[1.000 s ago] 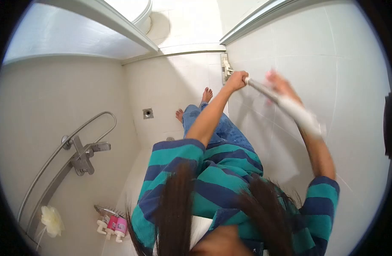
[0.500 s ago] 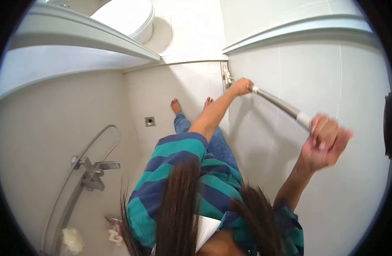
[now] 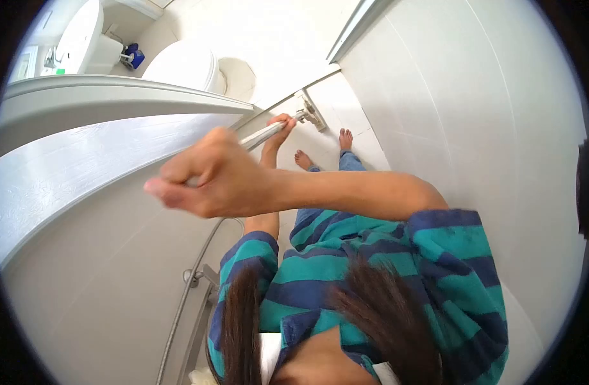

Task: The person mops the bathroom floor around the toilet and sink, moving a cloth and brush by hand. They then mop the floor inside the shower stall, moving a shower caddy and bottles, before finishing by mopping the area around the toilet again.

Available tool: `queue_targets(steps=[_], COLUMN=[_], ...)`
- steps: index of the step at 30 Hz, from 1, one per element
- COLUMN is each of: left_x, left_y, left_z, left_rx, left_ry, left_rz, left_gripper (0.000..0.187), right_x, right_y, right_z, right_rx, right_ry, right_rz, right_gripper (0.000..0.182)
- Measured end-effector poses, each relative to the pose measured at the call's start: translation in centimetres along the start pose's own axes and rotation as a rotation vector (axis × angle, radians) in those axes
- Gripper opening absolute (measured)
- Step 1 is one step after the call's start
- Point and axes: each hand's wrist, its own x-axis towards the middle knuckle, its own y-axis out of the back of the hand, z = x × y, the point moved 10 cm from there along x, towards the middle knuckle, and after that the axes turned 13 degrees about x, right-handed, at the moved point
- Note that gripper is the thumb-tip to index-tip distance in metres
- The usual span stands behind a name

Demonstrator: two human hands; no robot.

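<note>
My right hand [image 3: 208, 173] is closed around the upper end of a flat mop's metal pole [image 3: 259, 136], close to the camera and slightly blurred. Lower on the same pole, my left hand [image 3: 283, 124] is wrapped around it near the head. The narrow, pale mop head [image 3: 315, 115] rests on the tiled floor beside the raised threshold, ahead of my bare feet. My right forearm crosses in front of my body, and the pole slants up toward the left.
A sliding door panel [image 3: 127, 96] stands at left, with a toilet [image 3: 182, 67] and washbasin [image 3: 79, 35] beyond it. A tiled wall [image 3: 461, 122] rises on the right. Shower fittings [image 3: 208, 276] and a hose are low on the left wall.
My right hand has swung the pole's upper end from right to left across my body. The mop head has turned and shifted away from the right wall. The view has rotated too.
</note>
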Motion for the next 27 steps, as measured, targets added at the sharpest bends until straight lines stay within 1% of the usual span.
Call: queue_targets(steps=[1,3,4,6,9,14,17,20,21,22,23,24,25,27], left_x=[-1.1,-3.5,-4.8,-7.2,-10.3,-14.0,-14.9,-15.1,-15.2,-17.0,-18.0,-19.0,-19.1,-18.7], left_y=[1.3,4.0,5.5,8.3,12.1,16.5,18.1,19.6,20.4,22.1,23.1,24.0,24.2,23.7], left_z=[-0.9,-2.9,-3.4,-3.7,-6.7,-9.1,-10.0,-9.5,-9.7,-11.6,-13.0,-13.1,-13.2,-14.1], left_rx=[-0.033,0.061,0.111,0.155,0.176,0.248,0.256,0.237,0.287,0.304,0.338,0.282,0.298,0.316], left_ry=[0.074,0.204,0.269,0.319,0.378,0.504,0.498,0.487,0.522,0.522,0.546,0.545,0.521,0.462], left_rz=[-0.002,0.021,0.035,0.071,0.111,0.168,0.203,0.208,0.192,0.188,0.181,0.239,0.233,0.225], left_gripper=[0.023,0.016,0.012,0.013,0.014,0.019,0.021,0.022,0.023,0.023,0.023,0.024,0.024,0.024], right_x=[0.1,0.1,0.0,0.0,0.2,0.7,1.3,2.3,3.1,2.3,2.3,2.2,2.2,2.1], right_y=[-1.7,-3.9,-5.3,-7.7,-10.8,-14.9,-16.4,-16.3,-15.5,-17.9,-17.6,-16.9,-16.0,-13.1], right_z=[0.3,0.6,1.1,2.0,3.0,5.0,5.9,6.3,6.2,7.1,7.3,7.4,7.6,7.4], right_rx=[-0.007,-0.066,-0.044,0.004,0.139,0.232,0.294,0.354,0.375,0.35,0.321,0.299,0.277,0.334], right_ry=[-0.048,-0.028,-0.031,-0.044,-0.083,-0.096,-0.128,-0.148,-0.15,-0.148,-0.119,-0.095,-0.066,-0.056], right_rz=[-0.02,-0.035,-0.054,-0.102,-0.115,-0.165,-0.177,-0.207,-0.216,-0.244,-0.208,-0.176,-0.142,-0.06], right_gripper=[0.03,0.029,0.028,0.028,0.028,0.03,0.03,0.028,0.028,0.028,0.027,0.027,0.027,0.028])
